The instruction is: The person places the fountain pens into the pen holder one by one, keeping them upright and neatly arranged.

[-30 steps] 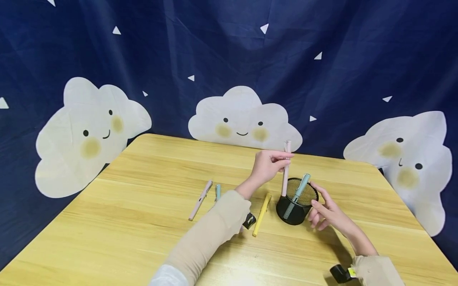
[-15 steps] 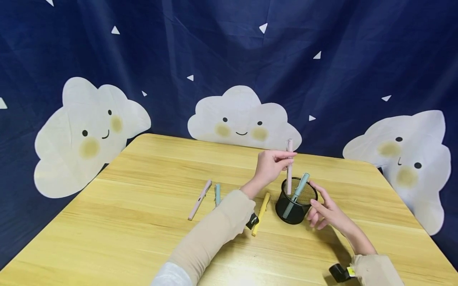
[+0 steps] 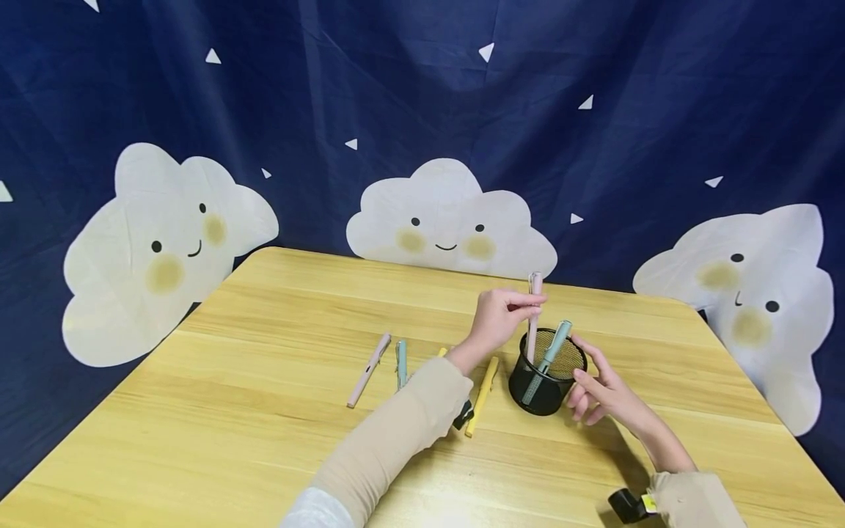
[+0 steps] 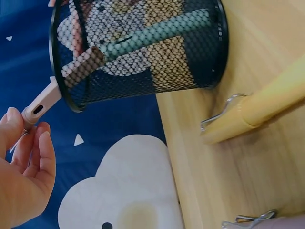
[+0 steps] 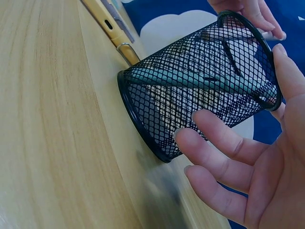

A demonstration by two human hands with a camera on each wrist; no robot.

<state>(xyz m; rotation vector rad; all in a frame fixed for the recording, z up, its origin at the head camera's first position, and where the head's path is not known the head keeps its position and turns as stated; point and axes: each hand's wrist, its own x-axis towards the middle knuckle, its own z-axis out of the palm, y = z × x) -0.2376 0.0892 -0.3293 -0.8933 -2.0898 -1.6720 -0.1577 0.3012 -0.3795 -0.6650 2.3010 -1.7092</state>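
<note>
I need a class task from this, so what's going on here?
A person's left grip pinches a pink pen, its lower end inside a black mesh cup. The right grip holds the cup. A teal pen leans inside the cup. On the wooden table lie a second pink pen, another teal pen and a yellow pen; the left sleeve hides some of the table.

At least 2 pink pens (image 3: 532,331), 2 teal pens (image 3: 557,342), 2 yellow pens (image 3: 483,396); left sleeve (image 3: 389,433) may hide more. 1 mesh cup (image 3: 543,396), 2 hands: left hand (image 3: 498,317), right hand (image 3: 610,396). 1 table (image 3: 198,411). Far backdrop (image 3: 396,81): 3 clouds (image 3: 449,213), 9 white triangles (image 3: 486,52).
</note>
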